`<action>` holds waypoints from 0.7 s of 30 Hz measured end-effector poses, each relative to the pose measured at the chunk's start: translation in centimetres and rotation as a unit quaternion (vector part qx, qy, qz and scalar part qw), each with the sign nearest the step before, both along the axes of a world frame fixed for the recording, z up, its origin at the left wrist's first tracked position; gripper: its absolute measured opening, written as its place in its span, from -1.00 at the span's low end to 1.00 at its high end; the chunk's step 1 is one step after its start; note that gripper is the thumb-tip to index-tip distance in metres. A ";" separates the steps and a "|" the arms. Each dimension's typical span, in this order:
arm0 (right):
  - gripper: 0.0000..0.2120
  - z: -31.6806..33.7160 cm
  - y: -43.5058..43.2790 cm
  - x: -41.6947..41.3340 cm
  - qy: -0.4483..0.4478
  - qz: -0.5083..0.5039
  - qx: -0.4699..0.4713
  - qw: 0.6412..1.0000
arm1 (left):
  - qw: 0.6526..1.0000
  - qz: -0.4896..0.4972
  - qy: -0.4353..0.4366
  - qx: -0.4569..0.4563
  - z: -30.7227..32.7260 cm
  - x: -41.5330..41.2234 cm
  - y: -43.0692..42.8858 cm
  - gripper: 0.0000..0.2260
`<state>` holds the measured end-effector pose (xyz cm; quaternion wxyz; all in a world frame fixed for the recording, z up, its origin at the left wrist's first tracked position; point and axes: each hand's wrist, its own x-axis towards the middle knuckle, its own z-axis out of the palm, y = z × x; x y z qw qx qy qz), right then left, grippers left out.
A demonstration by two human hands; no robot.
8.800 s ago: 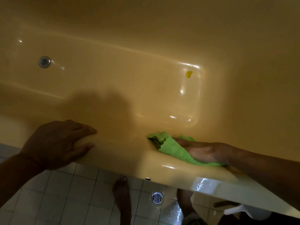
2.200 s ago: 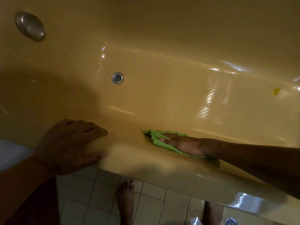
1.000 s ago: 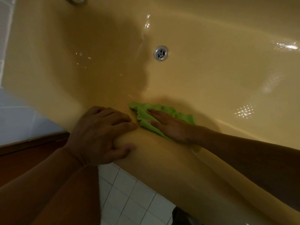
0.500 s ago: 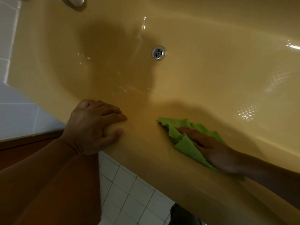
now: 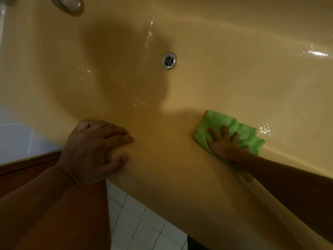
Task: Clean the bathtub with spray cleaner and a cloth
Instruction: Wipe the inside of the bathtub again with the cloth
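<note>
A yellow bathtub (image 5: pixel 162 177) fills the view, its near rim running from left to lower right. My right hand (image 5: pixel 223 143) presses flat, fingers spread, on a green cloth (image 5: pixel 216 121) against the tub's inner near wall. My left hand (image 5: pixel 95 150) rests on the rim to the left, fingers over the inner edge and thumb on the outer side. No spray cleaner is in view.
A metal drain (image 5: pixel 168 61) sits in the tub floor, wet streaks around it. A chrome overflow cover (image 5: pixel 68 2) shows at the top left. White floor tiles (image 5: pixel 144 224) lie below the rim, and a brown wooden ledge (image 5: pixel 27 165) is at left.
My right hand has slid the green cloth to the right along the inner wall and away from my left hand. Its fingers now point up into the tub. My left hand stays on the rim.
</note>
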<state>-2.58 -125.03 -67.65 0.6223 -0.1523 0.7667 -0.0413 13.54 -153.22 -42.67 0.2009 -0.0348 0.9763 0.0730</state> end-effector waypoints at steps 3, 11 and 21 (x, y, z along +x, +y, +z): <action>-0.34 1.2 -3.6 0.5 0.004 -0.011 -0.010 1.000 | 1.000 -0.003 0.004 -0.005 0.0 0.0 0.0 -0.45; -0.32 3.9 -13.8 3.0 -0.079 0.048 -0.158 0.983 | 1.000 0.024 0.002 -0.007 0.0 0.3 -0.2 -0.49; -0.45 11.5 -8.1 2.9 -0.108 0.083 -0.300 0.944 | 0.999 0.025 -0.029 -0.015 0.3 0.1 -0.5 -0.48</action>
